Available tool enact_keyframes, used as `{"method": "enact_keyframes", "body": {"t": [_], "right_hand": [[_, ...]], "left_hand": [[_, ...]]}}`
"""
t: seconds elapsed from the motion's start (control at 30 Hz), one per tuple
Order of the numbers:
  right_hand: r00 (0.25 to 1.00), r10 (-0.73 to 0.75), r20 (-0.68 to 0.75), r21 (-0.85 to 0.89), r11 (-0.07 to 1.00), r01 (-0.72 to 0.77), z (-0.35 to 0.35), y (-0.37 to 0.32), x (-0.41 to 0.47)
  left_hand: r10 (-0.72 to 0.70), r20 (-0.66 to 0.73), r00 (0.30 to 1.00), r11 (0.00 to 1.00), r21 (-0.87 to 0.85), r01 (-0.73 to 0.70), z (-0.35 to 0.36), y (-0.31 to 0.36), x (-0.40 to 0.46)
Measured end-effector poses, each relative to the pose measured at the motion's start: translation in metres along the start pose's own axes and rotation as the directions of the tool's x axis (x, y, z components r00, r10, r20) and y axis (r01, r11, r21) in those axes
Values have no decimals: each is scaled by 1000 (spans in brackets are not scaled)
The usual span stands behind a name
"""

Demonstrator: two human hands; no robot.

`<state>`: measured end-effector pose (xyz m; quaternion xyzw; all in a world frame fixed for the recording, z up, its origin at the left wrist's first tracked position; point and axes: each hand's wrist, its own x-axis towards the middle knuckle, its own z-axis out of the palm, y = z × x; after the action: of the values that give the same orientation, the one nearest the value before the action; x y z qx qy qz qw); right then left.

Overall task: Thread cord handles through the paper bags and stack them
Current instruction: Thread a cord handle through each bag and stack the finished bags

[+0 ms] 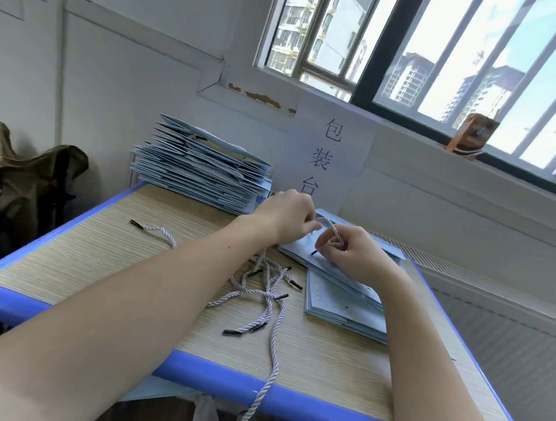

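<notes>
Left hand and right hand both pinching one cord over flat bag, tip aimed down for threading; finished stack parked at 11 o'clock.

Bright daylight comes in through the window. The picture bends at the edges and looks a bit soft.

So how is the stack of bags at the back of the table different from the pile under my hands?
The back stack is taller, and cord handles show on its bags; the pile under the hands is lower, with none visibly finished. The right hand and left hand hold a cord over it. Both are flat, light blue paper bags.
</notes>
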<state>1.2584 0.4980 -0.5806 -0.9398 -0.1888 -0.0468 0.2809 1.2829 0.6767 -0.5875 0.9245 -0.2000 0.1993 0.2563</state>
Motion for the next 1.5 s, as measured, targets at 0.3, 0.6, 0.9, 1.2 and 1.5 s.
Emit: {"method": "enact_keyframes", "body": {"t": [0.3, 0.6, 0.9, 1.2, 1.5], "right_hand": [[995, -95, 34, -133, 986, 99, 3, 2, 0], [994, -104, 22, -137, 985, 106, 3, 3, 1], [994, -107, 2, -116, 987, 107, 4, 7, 5], [995, -55, -88, 77, 995, 62, 6, 2, 5], [998, -27, -59, 140, 989, 36, -7, -1, -2]], "left_hand": [[97, 51, 994, 995, -39, -95, 4, 0, 2], [93, 523, 848, 985, -171, -2, -20, -4, 0], [129, 431, 893, 979, -196, -47, -19, -7, -2], [105, 267, 958, 981, -187, -55, -25, -7, -4], [154, 140, 978, 983, -126, -136, -24, -1, -3]]}}
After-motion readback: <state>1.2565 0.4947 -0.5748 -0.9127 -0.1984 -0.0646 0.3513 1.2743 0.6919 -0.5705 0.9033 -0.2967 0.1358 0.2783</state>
